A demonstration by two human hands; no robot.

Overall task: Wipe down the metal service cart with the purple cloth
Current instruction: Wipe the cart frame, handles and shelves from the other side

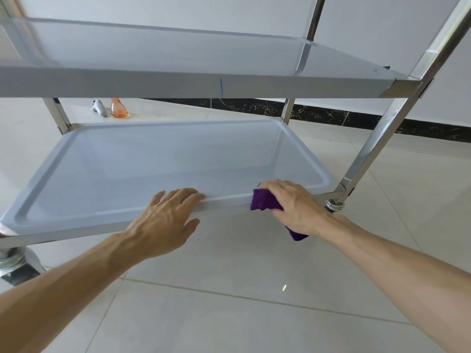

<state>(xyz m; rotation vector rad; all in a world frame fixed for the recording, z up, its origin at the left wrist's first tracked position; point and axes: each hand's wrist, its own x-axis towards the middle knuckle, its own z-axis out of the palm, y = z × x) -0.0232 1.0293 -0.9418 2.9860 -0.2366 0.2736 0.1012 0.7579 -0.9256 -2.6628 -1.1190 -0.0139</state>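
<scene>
The metal service cart fills the view, with an upper shelf [178, 85] and a lower tray shelf [158, 159] between shiny steel posts. My right hand [295, 207] is closed around the bunched purple cloth [263, 201] and presses it on the lower shelf's front rim, near the right corner. A tail of the cloth hangs out under my palm. My left hand [168, 220] rests flat on the same front rim, to the left of the cloth, fingers over the edge and holding nothing.
A spray bottle with orange liquid [118, 108] and its white trigger head [99, 108] lie on the tiled floor behind the cart. Cart casters show at the lower left [12, 261] and under the right post [335, 205]. A white wall with dark skirting [318, 113] runs behind.
</scene>
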